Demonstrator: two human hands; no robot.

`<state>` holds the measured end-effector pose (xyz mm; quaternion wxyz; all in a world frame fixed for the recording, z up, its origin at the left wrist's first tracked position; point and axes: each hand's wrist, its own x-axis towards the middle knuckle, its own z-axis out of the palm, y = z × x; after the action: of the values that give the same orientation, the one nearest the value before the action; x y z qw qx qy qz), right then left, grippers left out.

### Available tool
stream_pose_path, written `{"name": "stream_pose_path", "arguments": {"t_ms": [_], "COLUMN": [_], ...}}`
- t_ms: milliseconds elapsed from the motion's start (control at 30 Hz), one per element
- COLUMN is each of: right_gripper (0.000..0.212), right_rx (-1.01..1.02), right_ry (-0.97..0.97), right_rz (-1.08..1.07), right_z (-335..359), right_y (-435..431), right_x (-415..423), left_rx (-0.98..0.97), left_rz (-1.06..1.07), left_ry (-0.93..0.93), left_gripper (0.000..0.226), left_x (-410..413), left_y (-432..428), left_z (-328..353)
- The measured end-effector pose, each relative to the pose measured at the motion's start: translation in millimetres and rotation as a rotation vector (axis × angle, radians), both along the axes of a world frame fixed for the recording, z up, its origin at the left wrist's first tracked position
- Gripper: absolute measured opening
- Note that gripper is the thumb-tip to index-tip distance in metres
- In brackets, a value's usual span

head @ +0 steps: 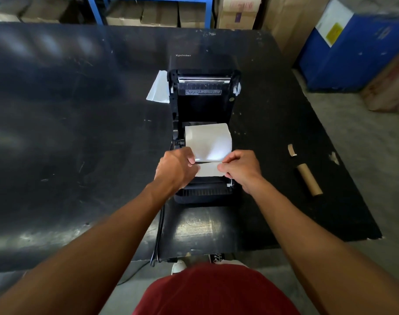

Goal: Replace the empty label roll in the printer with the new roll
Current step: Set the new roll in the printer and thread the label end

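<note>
My left hand and right hand pinch the two near corners of the label paper, so the gap between my fingertips is filled by the sheet. Just beyond my fingers the new roll sits in the printer bay, and past it the raised lid walls off the far side. Under my knuckles the printer's front edge blocks any drop. Left of my left fingers the black table lies bare and wide; a white sheet lies far off beside the lid. Right of my right fingers there is open table, then the empty cardboard core and a cardboard scrap.
</note>
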<state>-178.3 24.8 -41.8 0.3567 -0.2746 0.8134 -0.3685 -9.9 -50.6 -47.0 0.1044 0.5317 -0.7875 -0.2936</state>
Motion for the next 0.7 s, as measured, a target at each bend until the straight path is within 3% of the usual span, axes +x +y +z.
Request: {"name": "stream_pose_path", "arguments": {"t_ms": [133, 200, 367, 533, 700], "right_gripper": [0.010, 0.013, 0.011, 0.012, 0.028], "right_rx": [-0.015, -0.024, -0.011, -0.047, -0.030], "right_ry": [0.280, 0.318, 0.435, 0.677, 0.854], "right_rz": [0.087, 0.118, 0.214, 0.381, 0.606], "right_z": [-6, -9, -16, -17, -13], "right_y": [-6, -7, -9, 2, 20], "right_x": [11, 14, 16, 14, 11], "left_rx": [-0.428, -0.524, -0.464, -0.435, -0.377], "left_rz": [-0.458, -0.596, -0.666, -0.739, -0.734], "left_ry": [-0.004, -0.004, -0.112, -0.317, -0.421], "left_gripper": [0.022, 0.029, 0.030, 0.039, 0.037], "left_x": [27, 31, 12, 6, 5], "left_y": [10, 20, 26, 17, 17], "left_z": [-9, -11, -9, -9, -11]}}
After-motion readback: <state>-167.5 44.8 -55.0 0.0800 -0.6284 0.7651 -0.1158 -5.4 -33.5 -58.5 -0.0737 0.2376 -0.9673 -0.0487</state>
